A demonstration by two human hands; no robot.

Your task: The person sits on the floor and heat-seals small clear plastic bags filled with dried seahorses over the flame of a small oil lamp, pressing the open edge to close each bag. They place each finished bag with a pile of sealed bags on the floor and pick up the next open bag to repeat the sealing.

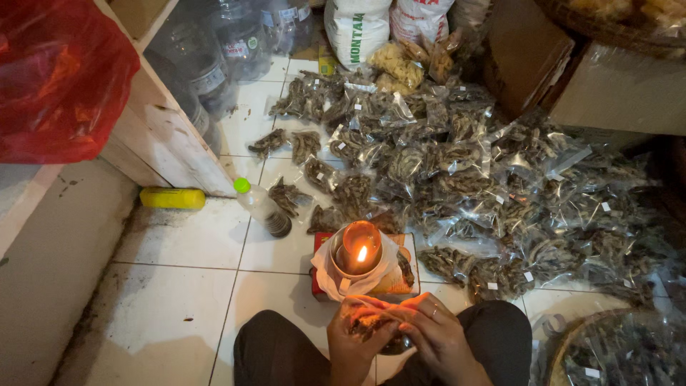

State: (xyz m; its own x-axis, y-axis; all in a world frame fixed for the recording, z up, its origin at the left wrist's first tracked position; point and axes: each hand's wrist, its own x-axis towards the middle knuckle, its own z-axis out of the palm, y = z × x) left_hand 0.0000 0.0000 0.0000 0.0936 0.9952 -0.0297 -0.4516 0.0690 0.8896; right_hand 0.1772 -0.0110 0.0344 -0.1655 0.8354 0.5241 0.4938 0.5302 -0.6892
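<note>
Hands meet low in the head view, just in front of a lit candle: the left hand [355,337] is curled around a small clear packet of dark dried pieces [371,325], fingers closed under and around it, while the right hand [434,334] pinches the packet's top edge from the other side, a ring showing on one finger. The packet sits between the two hands, held above the person's lap, with dark-trousered knees [275,350] on either side, and its upper edge glows orange in the light of the flame. Just beyond the hands stands the candle [359,251] in a round holder wrapped in white cloth, resting on a red and yellow box [397,282] on the white tiled floor [179,286]. To the left of the candle a small plastic bottle with a green cap [261,207] lies tilted on the tiles, and farther left a yellow tube-shaped object [172,198] lies against the foot of a pale wooden shelf [161,139]. Past the candle, a wide heap of similar sealed clear packets [493,186] spreads across the floor toward the right. At the far end stand large clear water jugs [229,43] and white sacks [357,28], with cardboard boxes [614,86] at upper right. A red plastic bag [57,78] hangs at upper left, and a woven basket [622,350] holding more packets shows at lower right.
</note>
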